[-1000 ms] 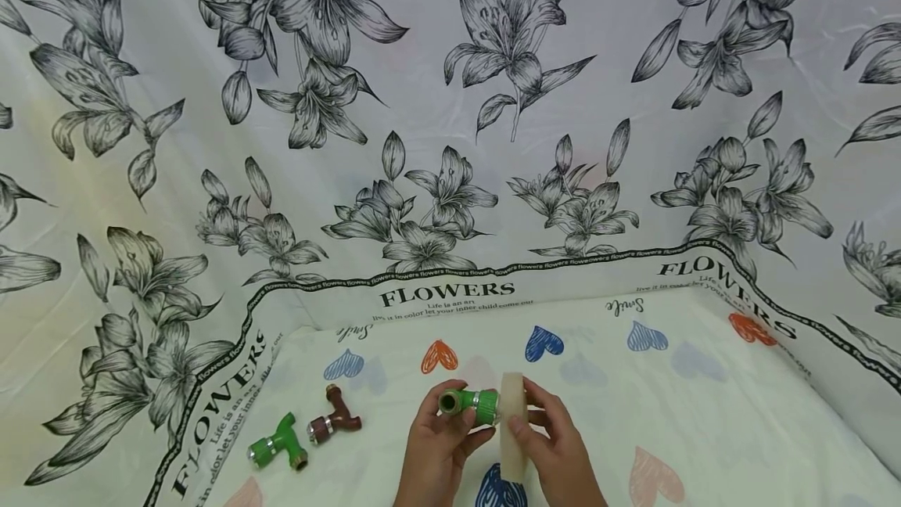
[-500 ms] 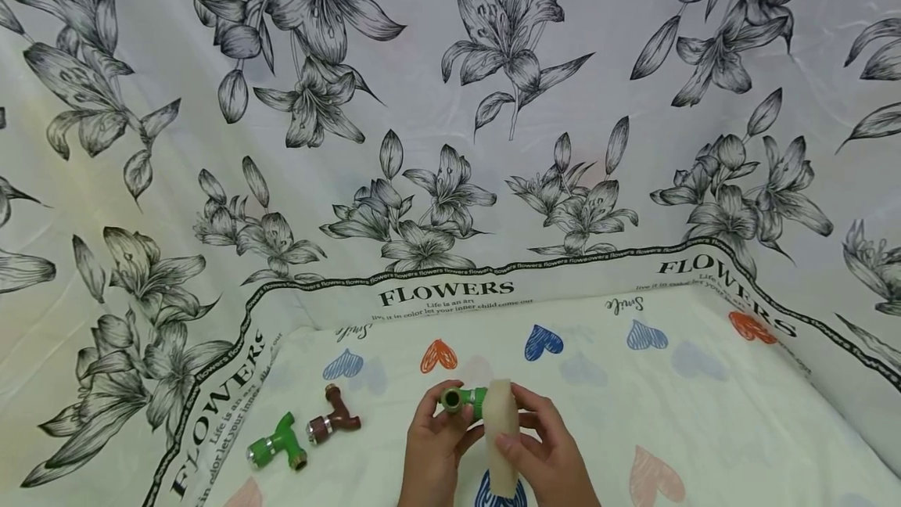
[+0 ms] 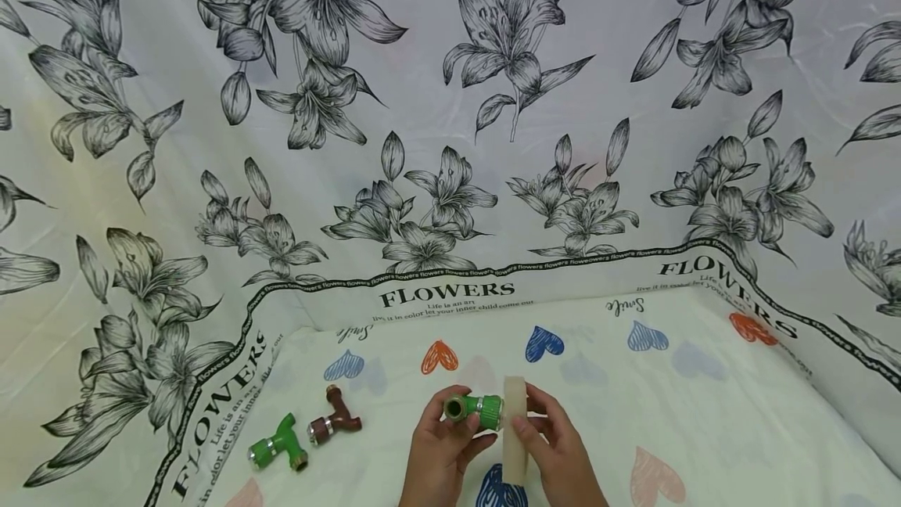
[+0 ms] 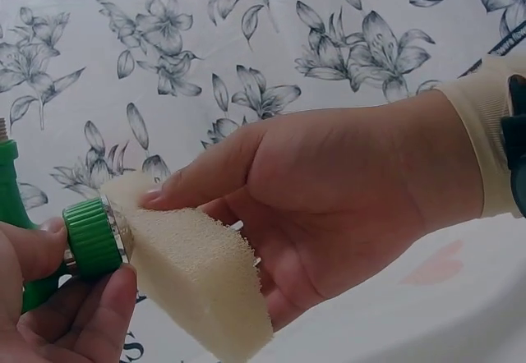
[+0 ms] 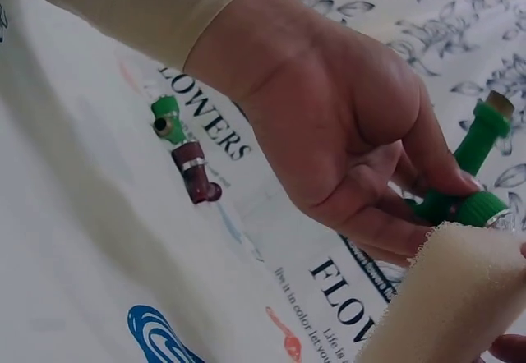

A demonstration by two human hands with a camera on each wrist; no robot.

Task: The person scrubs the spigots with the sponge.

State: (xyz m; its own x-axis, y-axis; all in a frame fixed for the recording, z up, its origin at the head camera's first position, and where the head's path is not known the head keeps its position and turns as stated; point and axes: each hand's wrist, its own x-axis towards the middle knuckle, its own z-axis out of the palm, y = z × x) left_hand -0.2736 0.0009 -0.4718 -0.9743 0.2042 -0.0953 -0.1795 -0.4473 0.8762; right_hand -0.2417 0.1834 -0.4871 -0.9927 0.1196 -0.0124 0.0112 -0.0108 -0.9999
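Observation:
My left hand grips a green plumbing fitting between thumb and fingers. The fitting has a ribbed green collar, a shiny metal end and a brass threaded outlet. A cream-coloured block sponge stands on edge in my right hand, pinched between thumb and fingers. In the left wrist view, the sponge lies right up against the fitting's metal end. The right wrist view has the same contact side by side, with the sponge hiding part of that end.
To the left on the heart-patterned cloth lie another green fitting and a brown fitting, close together. A flower-printed curtain rises behind and at both sides.
The sponge went left over the fitting's ribbed collar half a second ago, and is now back to the right with the collar showing again. Both hands keep their holds.

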